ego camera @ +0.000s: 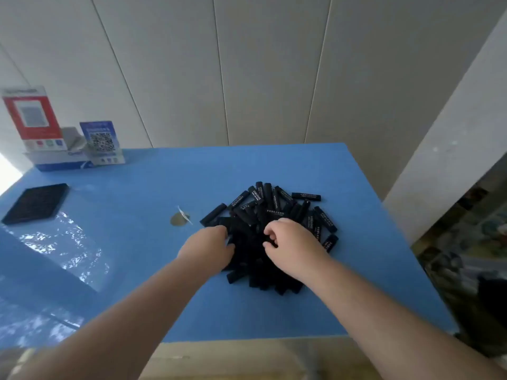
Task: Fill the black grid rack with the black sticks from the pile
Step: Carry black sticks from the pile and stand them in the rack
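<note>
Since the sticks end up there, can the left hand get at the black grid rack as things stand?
Probably yes. The left hand is in the stick pile, and only bare blue table lies between it and the black grid rack at the far left; it looks like a long stretch.

The fingertips of the left hand point(210, 246) are buried in the heap of short black plastic sticks with white lettering point(270, 215), as are the right hand's point(292, 246); what either holds cannot be told. Sticks beneath both palms are hidden, their lettering blurred.
</note>
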{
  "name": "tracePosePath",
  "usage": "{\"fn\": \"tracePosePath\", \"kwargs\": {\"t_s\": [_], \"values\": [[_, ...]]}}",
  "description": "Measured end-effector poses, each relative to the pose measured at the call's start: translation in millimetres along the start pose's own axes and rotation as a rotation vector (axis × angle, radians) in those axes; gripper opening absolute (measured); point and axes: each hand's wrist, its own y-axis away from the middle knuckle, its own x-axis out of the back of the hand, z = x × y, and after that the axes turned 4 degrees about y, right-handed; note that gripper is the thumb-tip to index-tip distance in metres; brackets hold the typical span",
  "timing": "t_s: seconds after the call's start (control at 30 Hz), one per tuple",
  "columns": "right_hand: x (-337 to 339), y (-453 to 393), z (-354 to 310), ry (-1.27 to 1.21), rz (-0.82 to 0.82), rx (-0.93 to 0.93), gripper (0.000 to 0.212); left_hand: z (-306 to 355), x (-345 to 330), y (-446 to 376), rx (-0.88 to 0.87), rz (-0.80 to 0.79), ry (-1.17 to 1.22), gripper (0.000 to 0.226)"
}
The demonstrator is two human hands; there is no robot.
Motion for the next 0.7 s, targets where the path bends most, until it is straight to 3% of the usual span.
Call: {"fn": "tracePosePath", "kwargs": {"t_s": [0.17, 0.47, 0.6, 0.7], "values": [[-17.0, 1.5, -9.0, 0.124, -0.063, -0.008, 0.025, 1.9, -3.7, -2.9, 0.071, -0.067, 0.095, 0.022], [-26.5, -3.4, -19.0, 0.211, 0.028, -0.060, 0.020, -15.0, 19.5, 10.8, 0.180, -0.122, 0.191, 0.019], [-23.3, -4.9, -20.3, 0.203, 0.056, -0.110, 0.028, -24.8, 23.0, 23.0, 0.287, -0.149, 0.581, 0.014], [-15.0, -5.7, -23.8, 0.001, 0.124, -0.191, 0.024, -32.0, 21.0, 30.1, 0.320, -0.217, 0.953, 0.021]]}}
